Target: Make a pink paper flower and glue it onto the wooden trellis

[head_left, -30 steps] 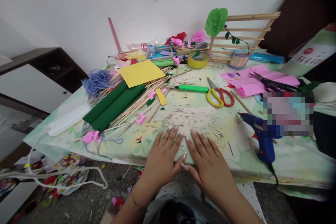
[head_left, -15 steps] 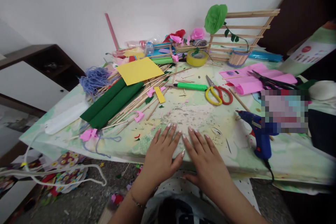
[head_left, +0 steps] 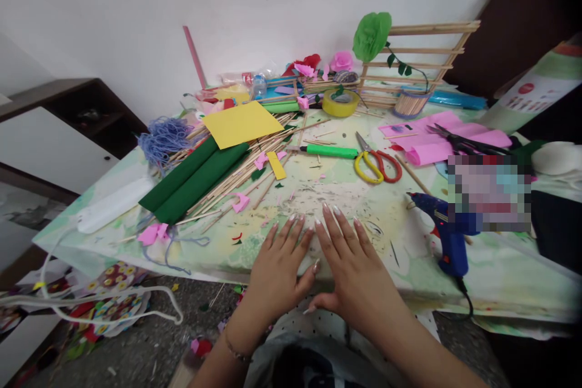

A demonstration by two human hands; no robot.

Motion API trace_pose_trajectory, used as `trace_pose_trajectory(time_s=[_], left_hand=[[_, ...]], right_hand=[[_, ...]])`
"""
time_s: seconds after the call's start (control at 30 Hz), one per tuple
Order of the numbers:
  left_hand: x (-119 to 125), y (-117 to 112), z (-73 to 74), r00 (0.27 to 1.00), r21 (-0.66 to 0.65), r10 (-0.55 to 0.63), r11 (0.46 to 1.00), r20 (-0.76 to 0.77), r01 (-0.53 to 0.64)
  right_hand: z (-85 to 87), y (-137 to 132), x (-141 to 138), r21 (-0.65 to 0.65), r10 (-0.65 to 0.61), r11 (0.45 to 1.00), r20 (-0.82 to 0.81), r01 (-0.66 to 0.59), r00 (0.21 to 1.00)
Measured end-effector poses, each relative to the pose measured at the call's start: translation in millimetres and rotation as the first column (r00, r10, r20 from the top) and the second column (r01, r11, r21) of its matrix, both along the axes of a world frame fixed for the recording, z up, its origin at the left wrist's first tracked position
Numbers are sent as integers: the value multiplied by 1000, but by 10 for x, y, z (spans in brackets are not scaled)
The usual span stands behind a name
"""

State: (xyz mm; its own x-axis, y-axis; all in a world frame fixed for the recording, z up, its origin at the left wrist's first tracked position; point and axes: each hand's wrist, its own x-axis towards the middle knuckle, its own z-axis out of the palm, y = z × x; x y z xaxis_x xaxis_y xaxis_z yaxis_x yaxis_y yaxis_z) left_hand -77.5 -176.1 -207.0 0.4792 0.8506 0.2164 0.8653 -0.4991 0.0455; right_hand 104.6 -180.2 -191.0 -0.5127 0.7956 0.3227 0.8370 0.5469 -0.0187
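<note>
My left hand (head_left: 282, 264) lies palm down on the front edge of the table, fingers stretched out and holding nothing. Beside it my right hand (head_left: 357, 264) is also palm down with fingers spread, nothing in it. Beyond the fingertips are a green-handled craft knife (head_left: 331, 151) and scissors (head_left: 376, 167) with one yellow and one red handle. To the right of my right hand a blue hot glue gun (head_left: 450, 230) lies on its side. Left of my hands are thin wooden sticks (head_left: 227, 185), dark green paper (head_left: 200, 179) and a yellow sheet (head_left: 243, 124).
A stick trellis (head_left: 422, 48) with a green paper flower (head_left: 371, 36) stands at the back right. Yellow tape (head_left: 340, 103), pink paper (head_left: 421, 153), black scissors (head_left: 466, 140) and a bottle (head_left: 531, 88) are nearby. Purple yarn (head_left: 164, 138) and a white power strip (head_left: 116, 205) lie left.
My right hand has slid slightly forward, its fingers reaching farther over the table and its thumb more spread. My left hand stays almost in place.
</note>
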Motion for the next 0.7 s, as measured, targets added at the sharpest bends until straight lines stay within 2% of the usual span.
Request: trace_pose_trajectory(time_s=[0.13, 0.23, 0.37, 0.5, 0.57, 0.63, 0.7], left_hand=[[3, -6, 3, 1000, -33, 21, 999, 23, -20], [2, -6, 12, 999, -39, 24, 999, 29, -23], [-4, 12, -5, 1000, -26, 12, 1000, 29, -11], [-4, 8, -49, 999, 22, 16, 1000, 37, -17], [21, -23, -25, 996, 71, 29, 997, 79, -35], [81, -64, 51, 990, 115, -17, 993, 143, 1], [181, -101, 150, 971, 145, -181, 977, 156, 159]], right_hand=[[14, 130, -114, -5, 68, 998, -19, -68, 997], [-106, 201, -190, -41, 83, 996, 13, -82, 996], [-222, 226, -228, -13, 57, 998, 38, -57, 998], [-192, 209, -218, -22, 67, 998, 27, -66, 997], [-189, 204, -217, -40, 71, 997, 24, -70, 997], [-229, 209, -223, -31, 66, 997, 37, -65, 997], [-296, 228, -232, 19, 46, 999, 65, -47, 997]])
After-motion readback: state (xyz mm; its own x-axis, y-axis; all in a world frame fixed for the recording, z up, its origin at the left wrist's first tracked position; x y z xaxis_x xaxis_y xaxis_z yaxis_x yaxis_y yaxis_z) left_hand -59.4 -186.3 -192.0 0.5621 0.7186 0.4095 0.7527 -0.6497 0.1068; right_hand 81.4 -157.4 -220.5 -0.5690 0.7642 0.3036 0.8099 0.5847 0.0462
